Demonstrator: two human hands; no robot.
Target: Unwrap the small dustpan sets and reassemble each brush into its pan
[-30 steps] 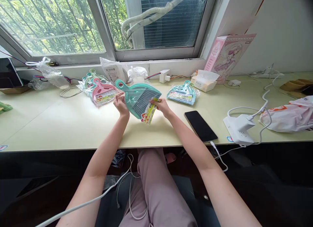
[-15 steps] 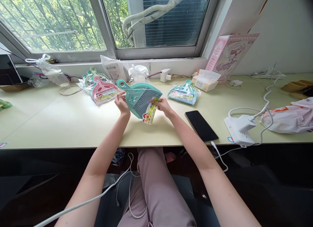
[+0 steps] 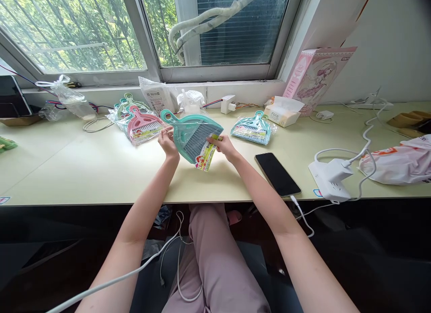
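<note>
Above the table's front half I hold a teal dustpan and brush set (image 3: 180, 132), tilted, with grey bristles and its round handle end at upper left. My left hand (image 3: 168, 142) is closed on its left edge, fingers partly behind it. My right hand (image 3: 225, 146) pinches a yellow-green printed label (image 3: 204, 156) at the set's lower right corner. A bagged pink dustpan set (image 3: 143, 124) lies left of my hands, overlapping a bagged green set (image 3: 128, 102). To the right lies a bagged teal set (image 3: 254, 128).
A black phone (image 3: 278, 174) with a cable lies by my right forearm. Further right are a white power strip (image 3: 332, 178) and a plastic bag (image 3: 399, 162). A tissue pack (image 3: 283, 111) and pink box (image 3: 318, 77) stand behind. A white cable (image 3: 134, 271) crosses my left forearm.
The label's lower end has shifted very slightly left. Both hands keep their hold on the teal set, nearly still.
</note>
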